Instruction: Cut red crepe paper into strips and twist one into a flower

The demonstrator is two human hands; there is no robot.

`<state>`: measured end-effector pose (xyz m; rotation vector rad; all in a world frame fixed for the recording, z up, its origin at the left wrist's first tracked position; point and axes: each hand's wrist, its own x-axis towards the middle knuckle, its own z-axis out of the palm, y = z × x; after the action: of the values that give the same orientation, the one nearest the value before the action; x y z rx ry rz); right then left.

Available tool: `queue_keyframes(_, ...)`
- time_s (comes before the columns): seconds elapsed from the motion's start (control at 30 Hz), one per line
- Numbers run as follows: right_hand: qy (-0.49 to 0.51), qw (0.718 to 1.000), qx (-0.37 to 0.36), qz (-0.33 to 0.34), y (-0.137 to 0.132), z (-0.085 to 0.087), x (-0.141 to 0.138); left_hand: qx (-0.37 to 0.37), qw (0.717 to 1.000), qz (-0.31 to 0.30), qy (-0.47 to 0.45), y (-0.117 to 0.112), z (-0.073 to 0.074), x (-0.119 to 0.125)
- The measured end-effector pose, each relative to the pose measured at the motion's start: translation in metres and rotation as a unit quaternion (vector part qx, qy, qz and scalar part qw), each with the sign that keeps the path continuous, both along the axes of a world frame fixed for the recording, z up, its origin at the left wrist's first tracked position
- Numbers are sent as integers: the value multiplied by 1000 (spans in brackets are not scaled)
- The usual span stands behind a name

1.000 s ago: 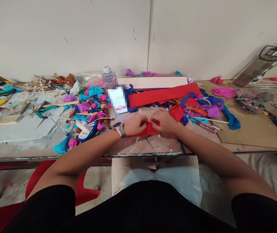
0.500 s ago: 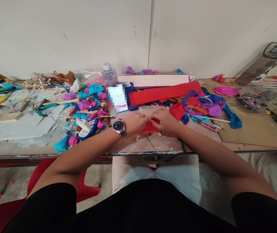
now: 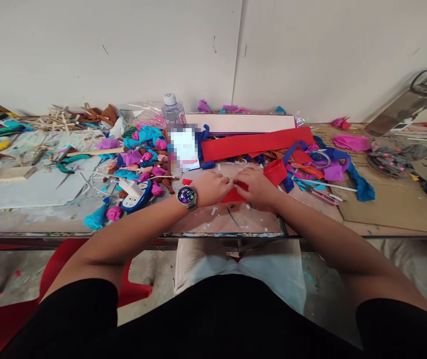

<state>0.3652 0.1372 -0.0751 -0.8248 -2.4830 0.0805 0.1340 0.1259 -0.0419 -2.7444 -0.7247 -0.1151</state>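
A piece of red crepe paper (image 3: 231, 197) lies on the table beneath both hands. My left hand (image 3: 213, 188), with a watch (image 3: 186, 196) on its wrist, is closed, its fingertips at the paper's upper left edge. Close beside it, my right hand (image 3: 255, 185) is curled over the other side, and a folded or rolled red edge shows under its thumb and fingers. The fingertips of both hands almost meet. Whatever lies beneath the fingers is hidden. Behind the hands stretches a long red crepe paper strip (image 3: 254, 143), and a smaller red piece (image 3: 275, 172) rests right of my right hand.
A phone (image 3: 185, 148) leans before a clear bottle (image 3: 174, 110). Crumpled paper flowers (image 3: 148, 157) and a blue power socket (image 3: 137, 197) sit left. Right are a tape roll (image 3: 320, 158), a pink cutter (image 3: 323, 196), cardboard (image 3: 378, 207) and a tilted dark bottle (image 3: 396, 107).
The view has shifted slightly, so things appear a little further right. Both hands stay at the red paper, with only small finger movements.
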Motion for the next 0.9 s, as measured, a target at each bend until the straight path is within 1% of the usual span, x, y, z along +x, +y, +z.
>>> queue_keyframes(0.23,-6,1000,-8,-3,0,0,0,-16,1000,-3,-4,1,-3,-1)
queue_keyframes(0.4,-3,1000,-12,1,0,0,0,-23,1000,7,-8,1,-4,-1)
queue_keyframes(0.6,-9,1000,-20,13,-2,3,0,-36,999,14,-13,-1,0,1)
queue_keyframes(0.7,-10,1000,-16,15,-2,3,0,-46,998,28,-26,-3,1,2)
queue_keyframes(0.8,5,1000,-12,13,-2,3,0,-75,994,55,-62,0,-3,1)
queue_keyframes(0.9,22,1000,-7,10,-2,3,1,-140,979,78,-125,8,-12,-1)
